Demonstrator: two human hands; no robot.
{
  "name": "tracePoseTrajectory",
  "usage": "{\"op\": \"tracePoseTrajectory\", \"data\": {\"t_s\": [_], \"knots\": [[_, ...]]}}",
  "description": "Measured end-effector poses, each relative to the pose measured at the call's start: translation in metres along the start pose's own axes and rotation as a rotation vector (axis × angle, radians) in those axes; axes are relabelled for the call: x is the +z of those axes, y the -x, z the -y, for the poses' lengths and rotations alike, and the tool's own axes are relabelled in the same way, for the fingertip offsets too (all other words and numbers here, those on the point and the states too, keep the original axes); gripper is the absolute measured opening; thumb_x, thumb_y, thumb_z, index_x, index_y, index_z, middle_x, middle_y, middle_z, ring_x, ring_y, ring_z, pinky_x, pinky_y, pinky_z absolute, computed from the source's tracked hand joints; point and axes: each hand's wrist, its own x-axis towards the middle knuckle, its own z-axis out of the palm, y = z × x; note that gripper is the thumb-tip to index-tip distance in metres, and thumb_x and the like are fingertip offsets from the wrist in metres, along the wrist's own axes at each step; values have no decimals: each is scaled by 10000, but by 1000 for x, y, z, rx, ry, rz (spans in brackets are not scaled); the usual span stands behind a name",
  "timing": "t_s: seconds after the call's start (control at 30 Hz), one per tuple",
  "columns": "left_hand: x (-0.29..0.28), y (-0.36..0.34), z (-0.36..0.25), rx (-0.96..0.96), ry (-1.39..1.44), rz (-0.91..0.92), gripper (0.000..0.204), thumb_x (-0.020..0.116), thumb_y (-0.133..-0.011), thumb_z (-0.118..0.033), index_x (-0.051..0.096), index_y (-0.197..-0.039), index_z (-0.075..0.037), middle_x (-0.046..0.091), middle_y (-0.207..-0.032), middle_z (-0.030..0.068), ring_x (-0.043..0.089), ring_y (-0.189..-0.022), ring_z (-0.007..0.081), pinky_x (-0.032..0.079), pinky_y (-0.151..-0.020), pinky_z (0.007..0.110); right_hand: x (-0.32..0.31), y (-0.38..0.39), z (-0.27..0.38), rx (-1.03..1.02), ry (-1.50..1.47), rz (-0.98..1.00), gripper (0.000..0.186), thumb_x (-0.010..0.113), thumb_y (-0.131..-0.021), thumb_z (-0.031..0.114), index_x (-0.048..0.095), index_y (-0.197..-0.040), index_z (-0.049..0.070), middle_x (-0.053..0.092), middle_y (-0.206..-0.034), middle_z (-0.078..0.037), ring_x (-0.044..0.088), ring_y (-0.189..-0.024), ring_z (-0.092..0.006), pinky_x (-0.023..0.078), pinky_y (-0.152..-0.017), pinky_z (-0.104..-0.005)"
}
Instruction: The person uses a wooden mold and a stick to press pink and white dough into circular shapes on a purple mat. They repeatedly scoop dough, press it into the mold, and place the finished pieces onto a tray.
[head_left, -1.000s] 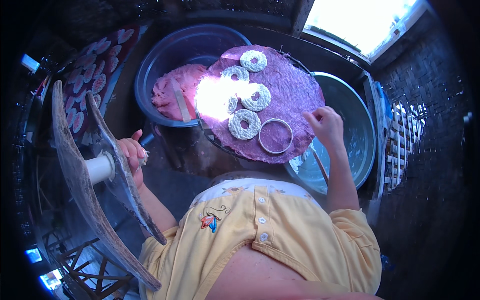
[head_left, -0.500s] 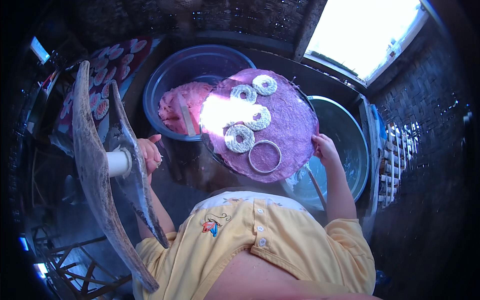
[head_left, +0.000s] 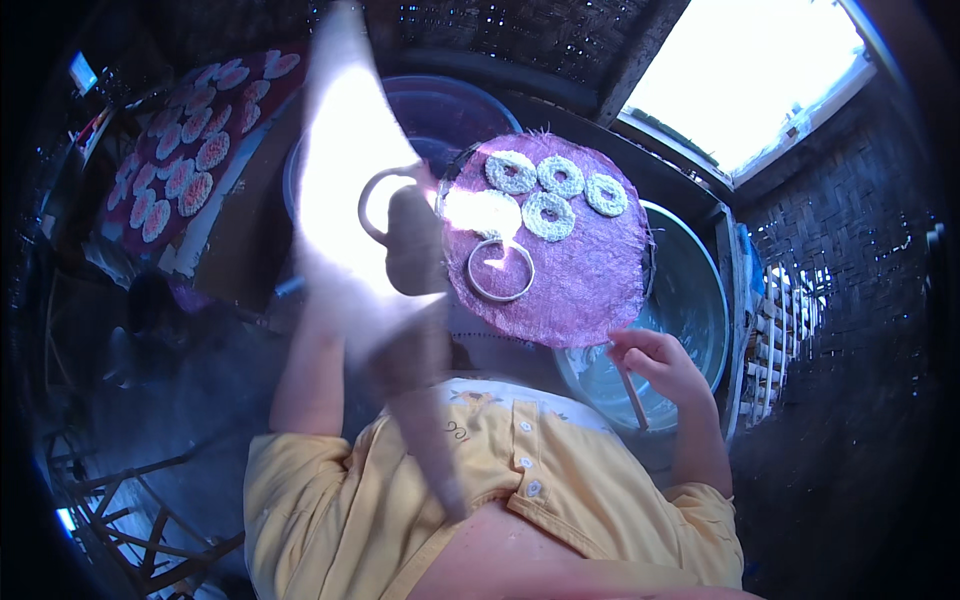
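A round board covered in purple cloth (head_left: pixel 585 270) lies across the basins in front of me. On it are several white ring-shaped dough pieces (head_left: pixel 548 217), latticed like piped strands, and a thin round hoop (head_left: pixel 502 296). My right hand (head_left: pixel 660 362) is closed at the board's lower right rim, fingertips pinched on its edge. Left of the board, a large wooden hand press (head_left: pixel 330 200) is tilted, blurred and glaring in sunlight, with a round opening on its face. My left forearm runs up behind it. The press hides my left hand, which appears to be holding it up.
A blue basin (head_left: pixel 455 100) stands behind the press. At right, a green basin (head_left: pixel 690 290) holds a wooden stick (head_left: pixel 634 398). Several pink-white dough rings (head_left: pixel 180 180) lie on a red cloth at far left. A bright window (head_left: pixel 750 80) opens at upper right beside woven walls.
The board has turned clockwise, taking dough rings and hoop round with it. My right hand has moved down along its rim. The press has swung right and tilted, now covering my left hand.
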Motion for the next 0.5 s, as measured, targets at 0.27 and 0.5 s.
{"op": "tracePoseTrajectory", "data": {"t_s": [0.27,0.5], "knots": [[19,-70,48,799,-1366,681,315,732,-603,-161,555,-845,-64,561,-706,77,611,-647,290,489,-590,385,49,-39,38,-260,-809,283,1002,727,-668,545,295,-1380,-11,515,-1153,-122,525,-1036,-219,422,-869,-349],[73,-132,20,113,153,1091,1143,772,-691,-421,-27,-1475,-192,120,-1497,236,147,-1372,427,288,-1049,549,29,-37,39,-268,-1003,766,1189,597,-635,775,180,-1432,-2,534,-1132,-229,594,-945,-297,491,-781,-401]]}}
